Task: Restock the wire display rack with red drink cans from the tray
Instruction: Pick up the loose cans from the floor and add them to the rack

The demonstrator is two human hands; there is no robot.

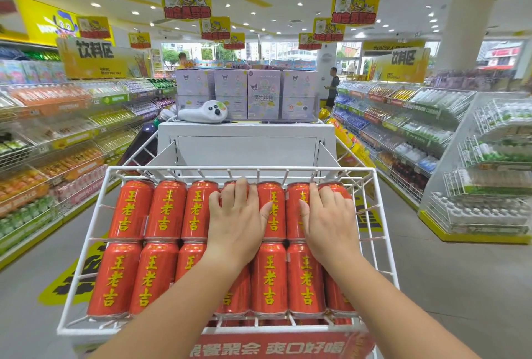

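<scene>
A white wire display rack (95, 214) stands in front of me, its top shelf filled with two rows of red drink cans (165, 210) lying on their sides, yellow characters up. My left hand (237, 216) lies flat on the cans in the middle of the far row, fingers straight and reaching the cans' far ends. My right hand (328, 219) presses flat on the far-row cans at the right end, fingers spread. Neither hand grips a can. My forearms hide parts of the near row. No tray shows.
A white shelf unit (247, 145) rises behind the rack, topped with a white plush toy (204, 112) and pale purple drink boxes (263, 94). Stocked drink shelves line the left (51, 140) and right (403, 128) aisles. A person (332, 88) stands far back on the right.
</scene>
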